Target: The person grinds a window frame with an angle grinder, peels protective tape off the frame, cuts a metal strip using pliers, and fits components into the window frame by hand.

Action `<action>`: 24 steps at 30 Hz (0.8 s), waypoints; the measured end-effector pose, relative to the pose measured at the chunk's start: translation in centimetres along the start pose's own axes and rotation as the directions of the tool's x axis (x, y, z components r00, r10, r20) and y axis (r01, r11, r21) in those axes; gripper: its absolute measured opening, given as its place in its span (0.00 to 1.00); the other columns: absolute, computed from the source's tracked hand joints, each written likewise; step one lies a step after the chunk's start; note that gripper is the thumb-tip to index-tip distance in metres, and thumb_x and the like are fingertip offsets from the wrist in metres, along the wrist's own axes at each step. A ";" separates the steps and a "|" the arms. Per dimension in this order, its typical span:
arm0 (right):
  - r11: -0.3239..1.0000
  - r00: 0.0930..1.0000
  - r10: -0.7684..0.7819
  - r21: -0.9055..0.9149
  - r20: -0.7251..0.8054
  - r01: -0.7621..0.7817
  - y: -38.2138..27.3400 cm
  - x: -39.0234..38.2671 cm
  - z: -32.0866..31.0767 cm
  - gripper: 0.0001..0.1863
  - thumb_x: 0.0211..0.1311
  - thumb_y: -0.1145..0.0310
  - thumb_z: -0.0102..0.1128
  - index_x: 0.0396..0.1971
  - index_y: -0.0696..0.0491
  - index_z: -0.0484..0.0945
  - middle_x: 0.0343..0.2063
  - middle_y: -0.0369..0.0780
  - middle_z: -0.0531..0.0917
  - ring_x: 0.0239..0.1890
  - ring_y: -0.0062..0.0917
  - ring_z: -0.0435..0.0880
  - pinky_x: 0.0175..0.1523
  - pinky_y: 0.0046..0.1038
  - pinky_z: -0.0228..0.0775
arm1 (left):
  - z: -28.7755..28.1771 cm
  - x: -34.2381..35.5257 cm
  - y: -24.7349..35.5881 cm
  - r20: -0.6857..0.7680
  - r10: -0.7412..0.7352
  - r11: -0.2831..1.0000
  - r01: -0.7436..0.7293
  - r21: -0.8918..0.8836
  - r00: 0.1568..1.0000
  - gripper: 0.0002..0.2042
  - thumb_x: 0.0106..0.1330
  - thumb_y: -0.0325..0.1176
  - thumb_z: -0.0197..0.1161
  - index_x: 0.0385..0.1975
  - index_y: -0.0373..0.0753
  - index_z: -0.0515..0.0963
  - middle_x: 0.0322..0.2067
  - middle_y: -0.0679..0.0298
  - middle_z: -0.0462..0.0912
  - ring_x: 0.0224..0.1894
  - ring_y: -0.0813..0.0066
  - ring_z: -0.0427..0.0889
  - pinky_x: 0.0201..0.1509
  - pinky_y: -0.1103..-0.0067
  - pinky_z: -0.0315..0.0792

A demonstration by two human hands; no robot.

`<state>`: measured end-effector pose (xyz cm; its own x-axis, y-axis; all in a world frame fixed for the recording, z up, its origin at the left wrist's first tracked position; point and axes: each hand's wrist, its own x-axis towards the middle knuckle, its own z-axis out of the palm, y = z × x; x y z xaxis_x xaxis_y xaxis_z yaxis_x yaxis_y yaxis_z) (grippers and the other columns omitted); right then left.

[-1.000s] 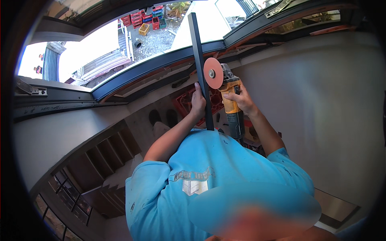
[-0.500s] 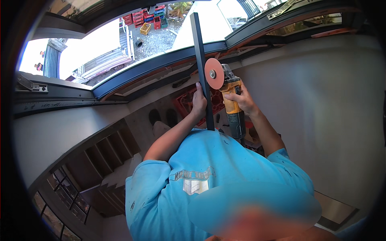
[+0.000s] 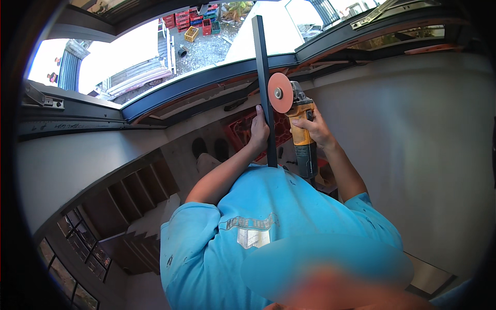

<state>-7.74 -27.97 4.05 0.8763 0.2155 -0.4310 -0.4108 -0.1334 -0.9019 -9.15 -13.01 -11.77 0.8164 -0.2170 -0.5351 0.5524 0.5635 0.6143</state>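
Note:
My left hand is closed around a long, thin black metal bar that stands upright and reaches up past the window frame. In my right hand is a yellow and black angle grinder, held by its body. Its orange disc sits right against the bar's right side, just above my left hand. Below the hands, my blue shirt fills the lower middle of the view.
A dark window frame curves across the top, with red and yellow crates outside on gravel. A red crate lies behind my hands. Wooden stairs descend at the lower left. A pale wall stands to the right.
Both hands, the bar and the grinder have drifted slightly to the right in the view. The grips are unchanged.

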 end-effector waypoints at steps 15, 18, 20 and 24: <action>0.999 0.999 0.036 -0.016 -0.040 -0.036 -0.3 0.0 0.2 0.32 0.56 0.72 0.68 0.59 0.54 0.62 0.40 0.38 0.77 0.39 0.23 0.82 0.46 0.28 0.77 | -0.1 0.1 -0.8 0.023 0.031 0.999 -0.031 0.021 0.999 0.34 0.77 0.65 0.30 0.25 0.42 0.72 0.19 0.66 0.71 0.20 0.76 0.69 0.25 0.76 0.66; 0.999 0.999 0.036 -0.021 -0.041 -0.037 -0.3 0.0 0.2 0.32 0.56 0.72 0.68 0.59 0.54 0.63 0.40 0.38 0.77 0.40 0.22 0.81 0.47 0.28 0.77 | -0.2 0.1 -0.8 0.029 0.043 0.999 -0.044 0.028 0.999 0.35 0.77 0.65 0.30 0.25 0.41 0.72 0.18 0.66 0.71 0.20 0.75 0.70 0.26 0.76 0.66; 0.999 0.999 0.024 -0.023 -0.044 -0.025 -0.2 0.1 0.1 0.32 0.56 0.72 0.68 0.59 0.54 0.63 0.41 0.38 0.77 0.40 0.22 0.81 0.47 0.28 0.77 | -0.1 0.0 -0.6 0.025 0.033 0.999 -0.034 0.036 0.999 0.35 0.77 0.65 0.30 0.25 0.41 0.73 0.18 0.66 0.71 0.20 0.75 0.70 0.26 0.76 0.66; 0.999 0.998 0.033 -0.040 -0.048 -0.035 0.0 0.1 0.0 0.32 0.56 0.72 0.68 0.59 0.54 0.62 0.42 0.38 0.76 0.41 0.23 0.81 0.48 0.28 0.77 | 0.2 -0.4 -0.2 0.001 0.012 1.000 -0.012 0.010 1.000 0.34 0.76 0.67 0.33 0.22 0.42 0.70 0.18 0.69 0.66 0.21 0.78 0.65 0.25 0.76 0.62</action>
<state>-7.67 -27.97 4.05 0.8734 0.1643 -0.4584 -0.4306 -0.1790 -0.8846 -9.54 -13.16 -11.54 0.8230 -0.2115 -0.5273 0.5446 0.5579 0.6262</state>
